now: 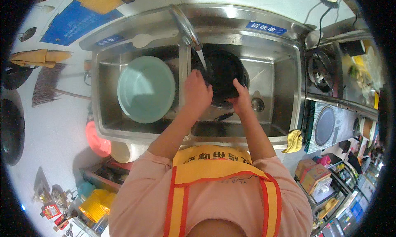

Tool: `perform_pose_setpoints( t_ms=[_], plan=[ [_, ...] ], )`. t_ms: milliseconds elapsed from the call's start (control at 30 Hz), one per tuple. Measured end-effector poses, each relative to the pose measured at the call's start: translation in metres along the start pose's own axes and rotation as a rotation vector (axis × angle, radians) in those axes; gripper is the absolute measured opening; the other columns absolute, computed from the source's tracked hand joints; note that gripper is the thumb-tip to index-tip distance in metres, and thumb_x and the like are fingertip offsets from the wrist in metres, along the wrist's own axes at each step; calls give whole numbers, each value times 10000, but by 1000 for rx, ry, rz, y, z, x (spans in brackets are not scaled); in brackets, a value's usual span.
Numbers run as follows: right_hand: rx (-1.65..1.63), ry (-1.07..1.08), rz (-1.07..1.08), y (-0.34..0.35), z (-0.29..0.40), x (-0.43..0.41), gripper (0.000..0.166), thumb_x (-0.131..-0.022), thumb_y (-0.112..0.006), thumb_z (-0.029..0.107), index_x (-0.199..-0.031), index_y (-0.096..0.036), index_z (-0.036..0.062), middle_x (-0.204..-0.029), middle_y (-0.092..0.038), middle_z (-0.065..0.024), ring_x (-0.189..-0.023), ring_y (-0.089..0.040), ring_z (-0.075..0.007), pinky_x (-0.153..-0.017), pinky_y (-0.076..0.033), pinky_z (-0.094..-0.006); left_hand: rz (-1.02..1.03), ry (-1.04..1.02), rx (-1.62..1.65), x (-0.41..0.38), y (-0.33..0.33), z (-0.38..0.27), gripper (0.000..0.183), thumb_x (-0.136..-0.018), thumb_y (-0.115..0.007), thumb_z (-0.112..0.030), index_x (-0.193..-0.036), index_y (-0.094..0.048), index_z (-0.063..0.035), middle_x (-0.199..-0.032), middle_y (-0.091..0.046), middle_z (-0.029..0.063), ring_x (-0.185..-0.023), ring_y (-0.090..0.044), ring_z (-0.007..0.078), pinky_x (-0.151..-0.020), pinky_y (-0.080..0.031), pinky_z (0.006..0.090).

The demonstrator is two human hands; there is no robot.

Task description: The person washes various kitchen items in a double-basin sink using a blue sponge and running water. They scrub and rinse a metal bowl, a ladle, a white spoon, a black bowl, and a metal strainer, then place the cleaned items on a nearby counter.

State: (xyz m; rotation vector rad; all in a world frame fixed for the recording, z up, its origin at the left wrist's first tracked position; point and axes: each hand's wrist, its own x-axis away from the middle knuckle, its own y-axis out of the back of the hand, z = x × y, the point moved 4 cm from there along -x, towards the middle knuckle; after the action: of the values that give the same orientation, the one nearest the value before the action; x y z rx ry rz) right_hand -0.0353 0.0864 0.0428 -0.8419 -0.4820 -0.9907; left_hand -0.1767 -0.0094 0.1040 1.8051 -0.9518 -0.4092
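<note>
A round black pan (224, 71) lies in the right basin of a steel double sink, under a chrome faucet (186, 25) with water running. My left hand (198, 90) is at the pan's left side, fingers bent near the water; whether it grips anything is hidden. On the right, my right hand (240, 96) holds the pan's rim, thumb over the edge. A dark handle (224, 116) and a round metal ladle bowl (257, 104) lie on the basin floor beneath. In the left basin sits a pale green plastic basin (146, 89).
A white ladle (145, 40) rests on the sink's back ledge. A yellow cloth (293, 141) hangs over the front right rim. Beyond the right side are a pot (321, 70) and a boxed appliance (324, 125). A pink plastic basin (96, 138) stands at the left.
</note>
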Motion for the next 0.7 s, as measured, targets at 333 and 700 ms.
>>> perform_pose_setpoints(
  t_ms=[333, 700],
  plan=[
    [49, -149, 163, 13, 15, -27, 504, -848, -601, 378, -1220, -505, 52, -1165, -586, -103, -1102, -535, -291, -919, -424, -440, 298, 602, 1468, -8, -36, 72, 560, -733, -630, -71, -1251, -431, 0, -1146, -559, 142, -1041, -540, 270, -924, -408, 388],
    [1178, 928, 372, -109, -19, -23, 519, -823, -560, 216, -1271, -431, -11, -1366, -379, -211, -1251, -361, -393, -1040, -303, -436, 114, 680, 1444, 10, -27, 37, 547, -848, -589, -397, -1210, -492, 1, -1141, -571, 113, -1006, -555, 224, -851, -449, 337]
  ],
)
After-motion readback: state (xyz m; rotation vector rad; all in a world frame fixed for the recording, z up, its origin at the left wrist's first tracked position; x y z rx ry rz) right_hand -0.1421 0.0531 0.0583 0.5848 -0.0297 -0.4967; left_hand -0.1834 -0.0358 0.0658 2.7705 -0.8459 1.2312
